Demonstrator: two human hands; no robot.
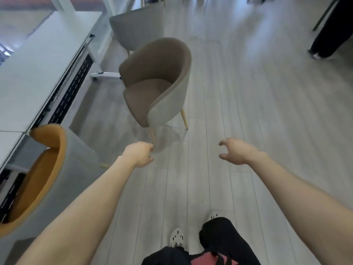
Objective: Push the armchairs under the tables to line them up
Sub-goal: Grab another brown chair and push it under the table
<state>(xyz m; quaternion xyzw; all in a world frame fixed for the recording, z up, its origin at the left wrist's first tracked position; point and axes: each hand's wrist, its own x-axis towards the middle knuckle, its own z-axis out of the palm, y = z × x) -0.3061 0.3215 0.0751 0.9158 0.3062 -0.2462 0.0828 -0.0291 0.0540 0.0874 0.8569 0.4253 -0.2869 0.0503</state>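
A brown-and-cream armchair stands out on the floor, turned at an angle, apart from the white table on the left. An orange-lined grey armchair sits tucked against the table's edge at the lower left. A third grey armchair stands farther back. My left hand and my right hand are both stretched forward over the floor, short of the brown armchair. Their fingers hang loosely curled and hold nothing.
Pale plank flooring stretches wide to the right. A white table foot with a caster pokes out beside the brown armchair. Another person's dark trouser legs stand at the far right. My own feet in white shoes are below.
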